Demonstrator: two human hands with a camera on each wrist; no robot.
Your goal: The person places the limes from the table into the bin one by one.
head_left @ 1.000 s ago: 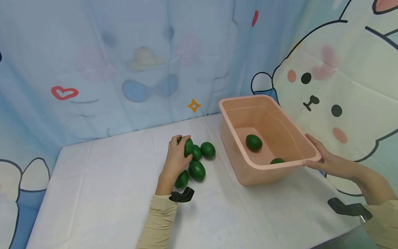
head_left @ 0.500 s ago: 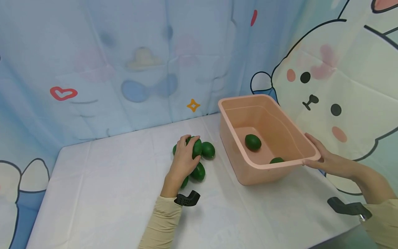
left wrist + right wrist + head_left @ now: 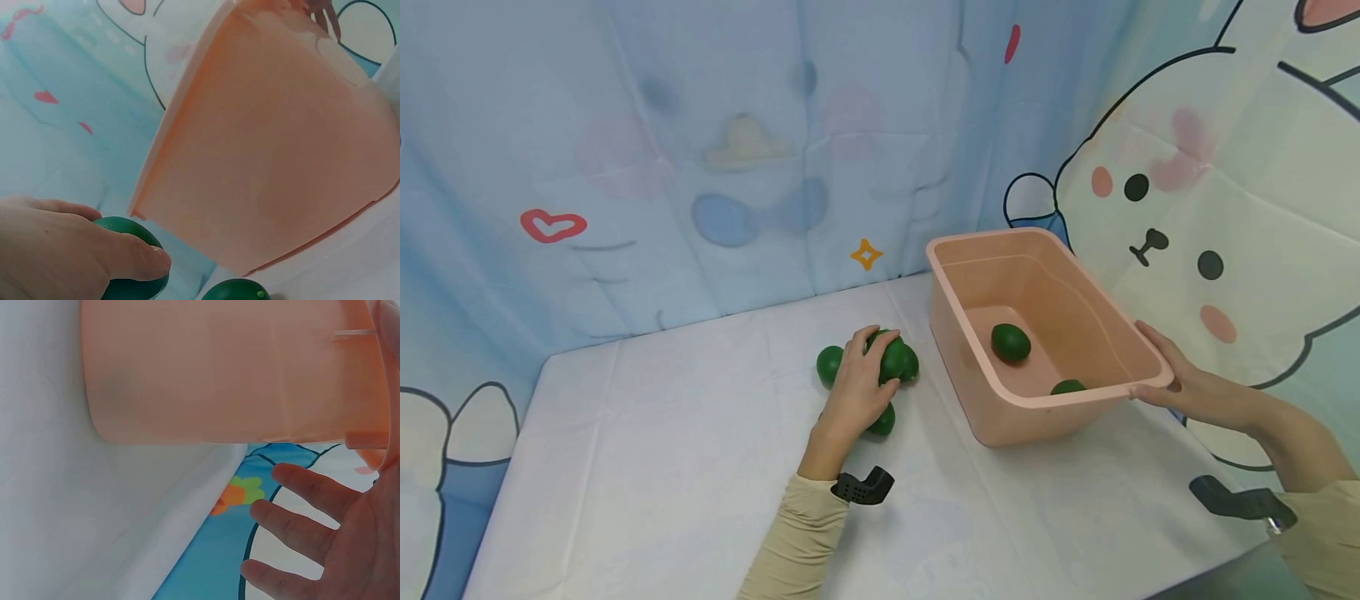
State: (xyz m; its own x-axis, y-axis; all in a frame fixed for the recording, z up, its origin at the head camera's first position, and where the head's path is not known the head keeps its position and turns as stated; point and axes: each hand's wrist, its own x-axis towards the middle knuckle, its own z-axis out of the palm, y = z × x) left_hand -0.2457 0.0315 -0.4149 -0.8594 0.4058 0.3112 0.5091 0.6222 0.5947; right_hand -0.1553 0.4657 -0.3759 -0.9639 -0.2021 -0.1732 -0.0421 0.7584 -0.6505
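Note:
My left hand [image 3: 859, 392] grips a dark green oval fruit [image 3: 891, 358] above a small cluster. In the left wrist view, the thumb lies across this glossy fruit [image 3: 130, 287]. Close by are another fruit [image 3: 829, 365], one just behind the held one [image 3: 911, 363] and one partly under the hand [image 3: 883, 420]. A peach-coloured plastic bin [image 3: 964, 354] stands to the right. Inside it lie one fruit [image 3: 1011, 343] and a second [image 3: 1067, 387], half hidden by the near rim. My right hand [image 3: 1195, 387] rests at the bin's right corner; three straight fingers [image 3: 294, 531] spread out below the rim.
A white cloth [image 3: 662, 467] covers the table, whose right edge runs near the bin. Behind hangs a blue curtain [image 3: 700, 108] with cartoon prints, and a cartoon face [image 3: 1180, 217] shows at the right. Black bands [image 3: 863, 486] sit on both wrists.
My left hand has moved slightly right with the fruit, toward the bin, uncovering a fruit on its left. The right hand and the bin have stayed in place.

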